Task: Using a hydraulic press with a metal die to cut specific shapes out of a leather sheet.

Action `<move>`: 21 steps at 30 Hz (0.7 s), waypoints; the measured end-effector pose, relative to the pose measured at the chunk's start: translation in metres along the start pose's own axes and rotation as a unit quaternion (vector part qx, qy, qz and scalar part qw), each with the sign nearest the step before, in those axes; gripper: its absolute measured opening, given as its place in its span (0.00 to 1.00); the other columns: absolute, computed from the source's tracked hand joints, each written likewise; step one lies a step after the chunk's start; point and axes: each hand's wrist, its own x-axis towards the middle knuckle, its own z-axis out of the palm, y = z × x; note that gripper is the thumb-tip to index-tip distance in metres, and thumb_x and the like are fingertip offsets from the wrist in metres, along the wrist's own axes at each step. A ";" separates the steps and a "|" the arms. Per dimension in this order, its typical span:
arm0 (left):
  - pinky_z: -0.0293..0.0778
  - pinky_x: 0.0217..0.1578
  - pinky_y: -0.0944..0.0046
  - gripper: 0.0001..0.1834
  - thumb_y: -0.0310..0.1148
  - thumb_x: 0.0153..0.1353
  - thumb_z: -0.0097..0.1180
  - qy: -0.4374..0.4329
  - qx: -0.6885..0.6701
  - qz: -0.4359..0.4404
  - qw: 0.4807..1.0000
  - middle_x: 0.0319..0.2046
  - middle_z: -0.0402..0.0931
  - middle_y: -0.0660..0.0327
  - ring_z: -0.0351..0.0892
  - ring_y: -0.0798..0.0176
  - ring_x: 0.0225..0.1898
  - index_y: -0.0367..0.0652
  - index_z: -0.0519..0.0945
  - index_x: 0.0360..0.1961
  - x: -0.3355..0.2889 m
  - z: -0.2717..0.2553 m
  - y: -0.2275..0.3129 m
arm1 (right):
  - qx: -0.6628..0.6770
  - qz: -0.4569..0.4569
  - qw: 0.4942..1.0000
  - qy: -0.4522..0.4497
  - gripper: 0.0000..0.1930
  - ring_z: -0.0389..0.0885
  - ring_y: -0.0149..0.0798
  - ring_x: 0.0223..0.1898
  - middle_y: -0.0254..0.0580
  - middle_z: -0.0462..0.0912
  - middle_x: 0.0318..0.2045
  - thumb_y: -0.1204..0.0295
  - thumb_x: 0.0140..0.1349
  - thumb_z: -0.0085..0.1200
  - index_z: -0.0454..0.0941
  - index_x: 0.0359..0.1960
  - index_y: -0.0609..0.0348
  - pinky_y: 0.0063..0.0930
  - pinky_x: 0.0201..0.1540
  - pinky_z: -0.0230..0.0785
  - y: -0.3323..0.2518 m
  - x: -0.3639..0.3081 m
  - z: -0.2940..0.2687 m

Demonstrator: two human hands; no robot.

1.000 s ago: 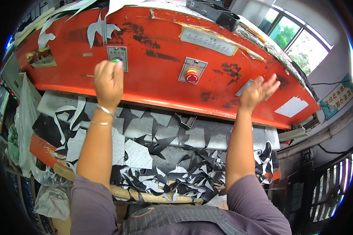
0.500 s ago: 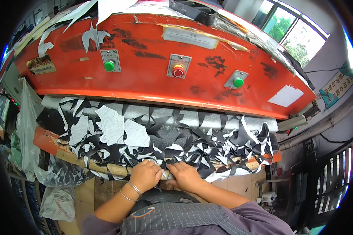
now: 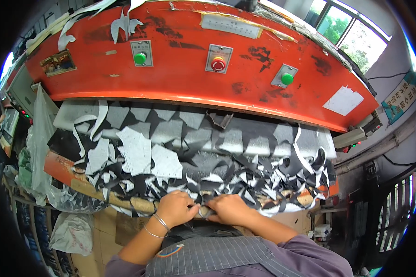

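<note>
My left hand (image 3: 176, 210), a bangle on its wrist, is closed at the front edge of the press bed, fingers curled over scrap. Close beside it my right hand (image 3: 231, 210) is closed too, gripping the same black-and-white cut-out material. A black sheet (image 3: 267, 125) full of cut holes stretches from under the press toward my hands, over a pale cutting pad (image 3: 327, 144). On it, just below the press head, rests a brown metal cutting die (image 3: 223, 121). Light grey cut pieces (image 3: 136, 151) lie at the left. Tangled scraps (image 3: 268, 177) cover the front; what my fingertips pinch is partly hidden.
The orange press head (image 3: 180, 87) spans the far side, with green buttons (image 3: 140, 58) and a red stop button (image 3: 218, 64). A rounded wooden bar (image 3: 141, 204) runs along the front. Clear plastic bags (image 3: 41, 120) hang left; a white sack (image 3: 72, 233) is on the floor.
The holed black sheet and pad show further out from under the press, and the die has come into view. Scraps are bunched nearer the front edge. My hands stay closed there; the view has shifted slightly.
</note>
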 end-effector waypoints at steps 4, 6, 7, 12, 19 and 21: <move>0.74 0.38 0.53 0.14 0.46 0.56 0.55 -0.054 -0.020 -0.021 0.998 0.31 0.78 0.55 0.78 0.50 0.37 0.47 0.83 0.27 0.078 -0.026 -0.029 | 0.074 0.142 0.981 0.105 0.35 0.78 0.56 0.45 0.54 0.81 0.40 0.39 0.53 0.54 0.74 0.50 0.56 0.47 0.46 0.72 0.042 0.066 -0.094; 0.73 0.40 0.53 0.12 0.42 0.57 0.56 0.049 -0.008 0.003 0.999 0.35 0.75 0.55 0.74 0.50 0.40 0.45 0.81 0.33 0.144 -0.030 -0.035 | 0.023 0.227 0.944 0.239 0.41 0.71 0.56 0.53 0.56 0.76 0.48 0.35 0.51 0.53 0.70 0.55 0.57 0.48 0.49 0.70 0.077 0.121 -0.123; 0.73 0.41 0.53 0.14 0.41 0.56 0.58 0.158 0.010 0.029 0.987 0.35 0.75 0.56 0.75 0.50 0.40 0.41 0.80 0.36 0.173 -0.025 -0.041 | 0.012 0.276 0.924 0.266 0.43 0.66 0.56 0.57 0.57 0.72 0.52 0.34 0.50 0.53 0.67 0.57 0.57 0.49 0.51 0.70 0.094 0.151 -0.132; 0.74 0.39 0.53 0.17 0.44 0.57 0.58 0.134 0.149 -0.111 0.973 0.34 0.78 0.53 0.78 0.48 0.39 0.40 0.74 0.33 0.253 0.005 -0.057 | -0.010 0.342 0.924 0.173 0.42 0.60 0.56 0.61 0.58 0.69 0.53 0.41 0.47 0.58 0.67 0.56 0.60 0.47 0.55 0.68 0.134 0.216 -0.141; 0.75 0.36 0.52 0.11 0.39 0.62 0.51 0.024 0.168 -0.042 0.985 0.31 0.79 0.54 0.80 0.50 0.35 0.43 0.74 0.32 0.210 -0.005 -0.057 | 0.175 0.248 0.909 0.285 0.18 0.73 0.52 0.51 0.55 0.79 0.41 0.63 0.55 0.55 0.72 0.44 0.61 0.46 0.49 0.70 0.198 0.186 -0.139; 0.73 0.36 0.50 0.13 0.42 0.62 0.51 -0.017 0.128 -0.058 0.990 0.31 0.78 0.53 0.78 0.47 0.36 0.42 0.74 0.34 0.186 -0.011 -0.062 | 0.098 0.240 0.935 0.241 0.29 0.71 0.53 0.53 0.56 0.77 0.45 0.51 0.53 0.60 0.70 0.49 0.60 0.46 0.49 0.70 0.181 0.186 -0.139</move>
